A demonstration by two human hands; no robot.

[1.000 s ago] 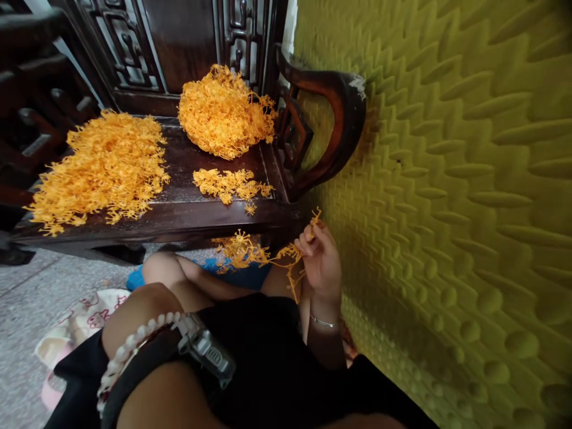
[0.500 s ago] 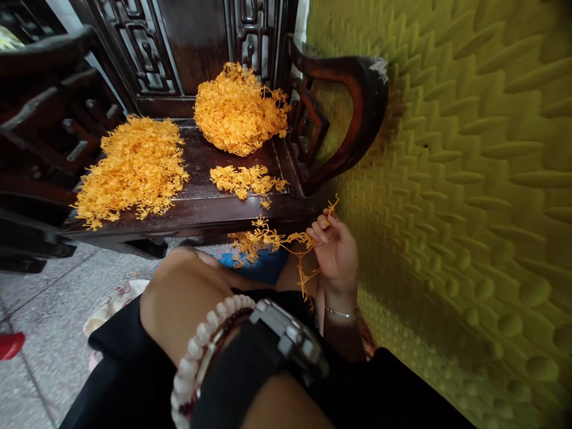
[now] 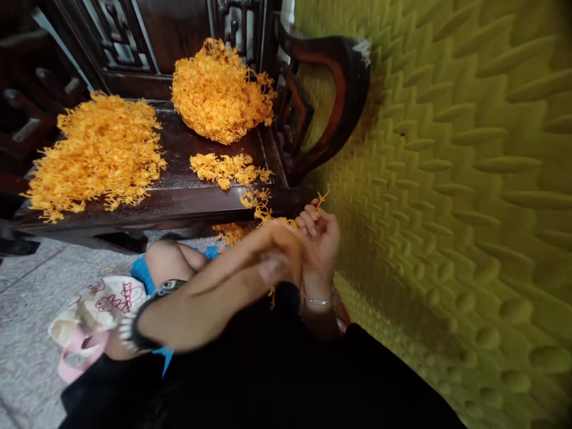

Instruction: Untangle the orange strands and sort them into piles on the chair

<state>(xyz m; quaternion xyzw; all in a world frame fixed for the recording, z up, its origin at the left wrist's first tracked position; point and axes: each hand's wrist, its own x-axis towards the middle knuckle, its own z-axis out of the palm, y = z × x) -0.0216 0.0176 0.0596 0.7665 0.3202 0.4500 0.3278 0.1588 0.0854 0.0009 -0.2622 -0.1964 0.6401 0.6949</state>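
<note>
My right hand, with a silver bangle on its wrist, is closed on a thin-limbed orange plastic piece, whose tip pokes up past the fingers. A chain of tangled orange pieces trails left from the hands across the seat's front edge. My left hand, with a watch and pale beads on the wrist, is blurred beside the right hand and overlaps it in view; its fingertips are hard to make out. A small orange cluster lies on the dark wooden seat just beyond the hands.
Two large orange heaps rest on the seat, one at left and one at back. A curved wooden armrest stands beside the yellow-green textured wall covering. A white bag with pink handles lies at lower left.
My left hand has swung from the near foreground up to the right hand. The right hand keeps its hold on the orange piece. The whole view has shifted slightly, showing more of the bag.
</note>
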